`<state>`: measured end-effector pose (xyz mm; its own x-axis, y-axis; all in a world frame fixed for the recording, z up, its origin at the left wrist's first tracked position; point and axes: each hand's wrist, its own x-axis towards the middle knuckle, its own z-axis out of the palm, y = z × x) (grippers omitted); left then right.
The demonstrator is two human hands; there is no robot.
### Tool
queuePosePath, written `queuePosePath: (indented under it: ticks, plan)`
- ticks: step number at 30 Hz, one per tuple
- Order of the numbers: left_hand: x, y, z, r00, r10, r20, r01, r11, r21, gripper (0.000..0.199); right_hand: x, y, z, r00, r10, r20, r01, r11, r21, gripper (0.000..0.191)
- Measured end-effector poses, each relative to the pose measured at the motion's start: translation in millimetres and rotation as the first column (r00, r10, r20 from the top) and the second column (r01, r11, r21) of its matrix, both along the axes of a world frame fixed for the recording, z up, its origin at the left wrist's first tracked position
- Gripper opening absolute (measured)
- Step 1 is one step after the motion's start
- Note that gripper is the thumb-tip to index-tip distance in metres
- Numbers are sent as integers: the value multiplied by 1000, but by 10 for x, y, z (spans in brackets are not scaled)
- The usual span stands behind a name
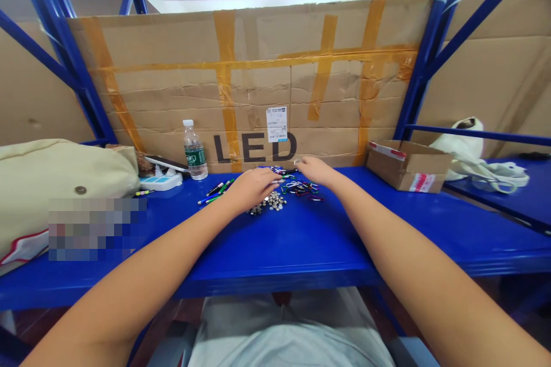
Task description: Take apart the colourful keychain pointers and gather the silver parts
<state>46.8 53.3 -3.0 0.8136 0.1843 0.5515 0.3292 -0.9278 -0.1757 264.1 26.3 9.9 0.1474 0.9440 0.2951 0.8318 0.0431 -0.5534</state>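
My left hand [255, 188] reaches over the middle of the blue table, its fingers drawn together above a pile of small silver round pieces [274, 201]. A thin pale piece shows at its fingertips, too small to name. My right hand [316, 170] is at the back, its fingers bent to a pinch; whatever they hold is too small to make out. Between and in front of the hands lie several coloured carabiner-like clips [299, 187]. Several pens [217, 194], green, blue and black, lie left of my left hand.
A water bottle [196, 152] stands at the back left beside a white power strip [161, 182]. A cream bag [64, 178] covers the left end. On the right sits an open cardboard box [407, 165]. A large cardboard sheet [181, 92] closes off the back between blue posts.
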Motion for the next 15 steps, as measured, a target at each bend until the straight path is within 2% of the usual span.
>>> queuePosePath:
  ticks: [2, 3, 4, 5, 7, 9, 11, 13, 15]
  plan:
    - [-24, 10, 23, 999, 35, -11, -35, 999, -17, 27, 101, -30, -26, 995, 37, 98, -8, 960, -279, 28]
    - [-42, 22, 35, 998, 54, -22, -55, 998, -25, 28, 129, -41, -39, 989, 53, 135, 2, 926, -378, 28]
    - [-61, 38, 45, 997, 72, -34, -74, 997, -33, 29, 145, -48, -47, 984, 44, 173, 32, 909, -416, 28]
    - [-78, 56, 53, 995, 87, -44, -89, 995, -40, 29, 151, -50, -48, 977, 15, 215, 72, 918, -391, 28]
    - [-100, 88, 60, 994, 99, -54, -102, 993, -51, 30, 134, -47, -30, 966, -56, 252, 114, 968, -223, 27]
    - [-102, 105, 59, 995, 93, -45, -96, 994, -54, 30, 70, -49, -3, 985, -44, 167, 61, 993, -98, 32]
    - [-91, 104, 56, 996, 79, -28, -80, 996, -41, 30, -52, -68, 4, 998, 50, -33, -54, 991, -125, 42]
    - [-77, 95, 52, 999, 53, -10, -54, 998, -21, 28, -223, -104, -26, 963, 115, -246, -172, 959, -225, 49]
    - [-66, 92, 40, 999, 35, -4, -35, 999, -8, 25, -405, -140, -82, 917, 194, -349, -288, 926, -243, 46]
